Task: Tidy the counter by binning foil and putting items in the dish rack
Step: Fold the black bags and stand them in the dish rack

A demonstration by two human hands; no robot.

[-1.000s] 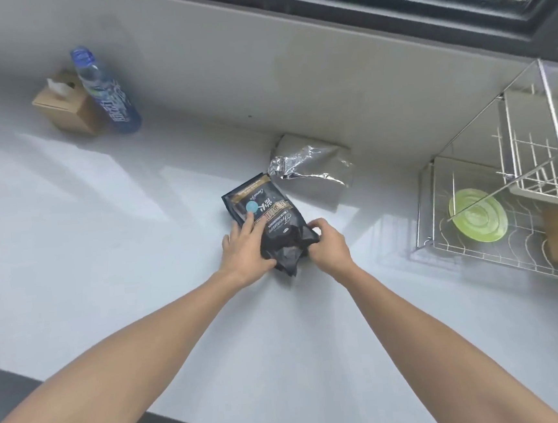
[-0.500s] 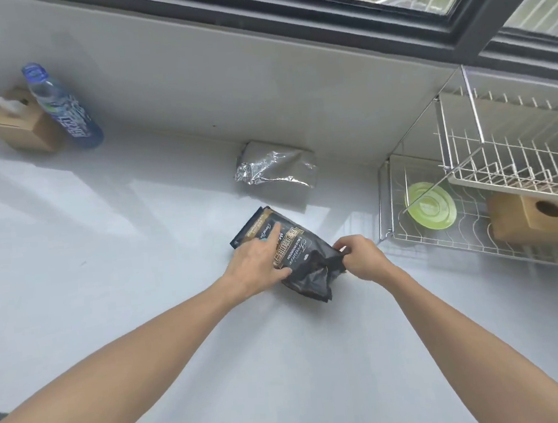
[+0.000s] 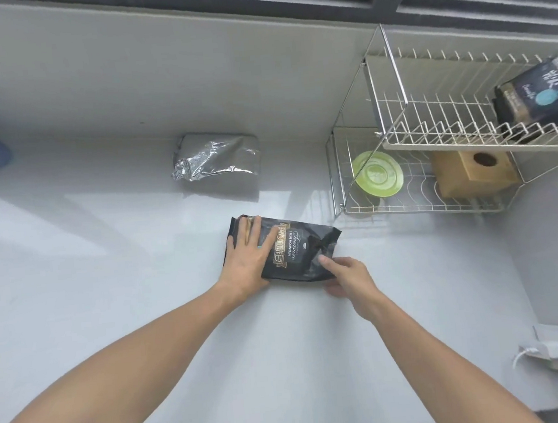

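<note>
The right hand (image 3: 349,277) pinches the black coffee bag's (image 3: 294,250) near right corner; the left hand (image 3: 246,256) lies flat, fingers spread, on its left end. Beyond the bag sits the foil pouch (image 3: 217,156); right of it, the dish rack (image 3: 432,123).

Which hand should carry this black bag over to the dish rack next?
Right, probably. The right hand already grips the black bag at its end nearest the dish rack, on that side. The left hand lies flat on the far end.
</note>
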